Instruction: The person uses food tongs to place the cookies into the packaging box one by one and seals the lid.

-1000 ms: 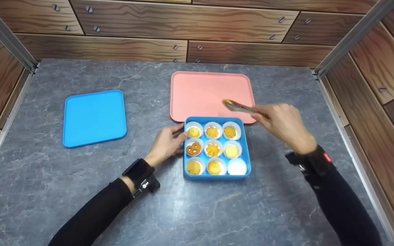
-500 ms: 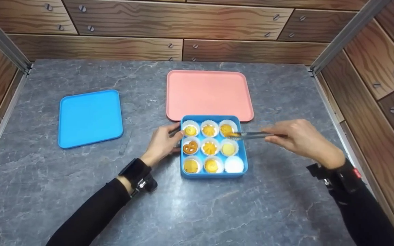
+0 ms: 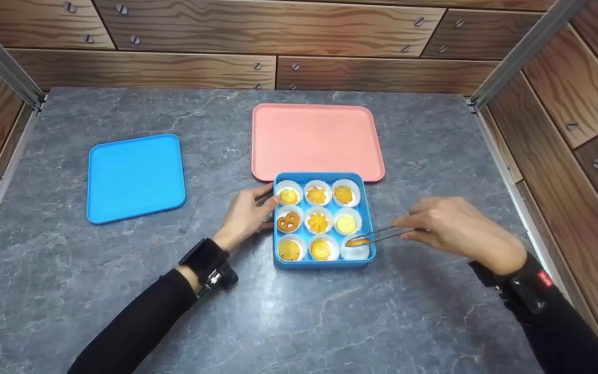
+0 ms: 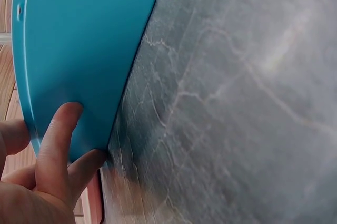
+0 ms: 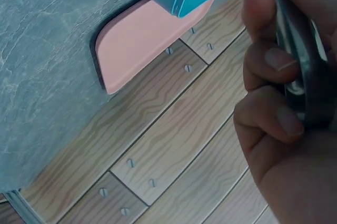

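My right hand (image 3: 452,228) grips a pair of metal tongs (image 3: 384,236), its fingers curled round them in the right wrist view. The tips of the tongs hold a golden-brown cookie (image 3: 357,242) at the near right paper cup (image 3: 356,253) of a blue box (image 3: 325,265). Cookies sit in the box's other white cups, among them a pretzel-shaped one (image 3: 288,222) and a pale round one (image 3: 345,224). My left hand (image 3: 244,217) rests against the box's left wall, fingers fairly straight on it in the left wrist view, thumb by the rim.
A pink tray (image 3: 314,140) lies directly behind the box, whose back edge overlaps its front. Off to the left is a blue square lid (image 3: 136,177), flat on the grey marbled table (image 3: 185,332). Wood-patterned walls (image 3: 273,26) border the table.
From over the pink tray, my right hand has brought the tongs with the cookie nearer and down to the box's near right cup. The left hand stays at the box.
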### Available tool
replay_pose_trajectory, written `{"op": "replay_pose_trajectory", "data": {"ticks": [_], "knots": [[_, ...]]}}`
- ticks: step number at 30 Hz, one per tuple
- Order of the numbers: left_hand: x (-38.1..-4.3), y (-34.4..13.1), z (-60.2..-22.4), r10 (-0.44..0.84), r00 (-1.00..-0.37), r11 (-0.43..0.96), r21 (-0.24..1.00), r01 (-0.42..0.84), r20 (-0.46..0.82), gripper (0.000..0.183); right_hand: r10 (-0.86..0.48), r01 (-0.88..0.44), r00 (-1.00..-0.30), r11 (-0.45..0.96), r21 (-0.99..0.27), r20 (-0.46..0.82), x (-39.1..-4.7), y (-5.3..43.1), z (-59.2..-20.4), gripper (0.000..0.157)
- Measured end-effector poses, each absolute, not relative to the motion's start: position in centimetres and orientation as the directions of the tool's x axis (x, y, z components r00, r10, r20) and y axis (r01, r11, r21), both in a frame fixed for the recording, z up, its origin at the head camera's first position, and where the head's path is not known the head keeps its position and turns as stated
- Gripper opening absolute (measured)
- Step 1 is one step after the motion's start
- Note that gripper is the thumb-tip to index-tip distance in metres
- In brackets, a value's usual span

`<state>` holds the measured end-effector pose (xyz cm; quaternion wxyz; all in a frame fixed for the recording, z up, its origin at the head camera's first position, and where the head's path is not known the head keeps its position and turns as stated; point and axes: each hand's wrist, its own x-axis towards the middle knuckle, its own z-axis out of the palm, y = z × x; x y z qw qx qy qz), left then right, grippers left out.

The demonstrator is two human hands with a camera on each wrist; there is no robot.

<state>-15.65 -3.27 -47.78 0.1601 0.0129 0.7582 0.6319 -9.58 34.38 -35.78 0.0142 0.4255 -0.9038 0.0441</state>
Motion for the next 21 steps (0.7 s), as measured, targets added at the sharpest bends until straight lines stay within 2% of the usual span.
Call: {"op": "replay_pose_trajectory", "data": {"ticks": [13,18,21], "knots": [[-15.7,-3.3,-47.6,0.218,-0.944,0.209,0.956,-0.204,-0.249,0.055,-0.811,-0.812,-0.566,0.580,0.069,0.146,-9.2,32.4,-36.3,0.029],[-15.6,-3.3,-47.7,0.219,-0.950,0.223,0.959,-0.174,-0.223,0.053,-0.820,-0.808,-0.561,0.573,0.139,0.113,-9.0,31.8,-36.6,0.031],[-15.6,-3.3,-47.7,0.212,-0.951,0.228,0.958,-0.174,-0.223,0.053,-0.818,-0.804,-0.571,0.575,0.151,0.076,-9.0,31.6,-36.6,0.038]]}}
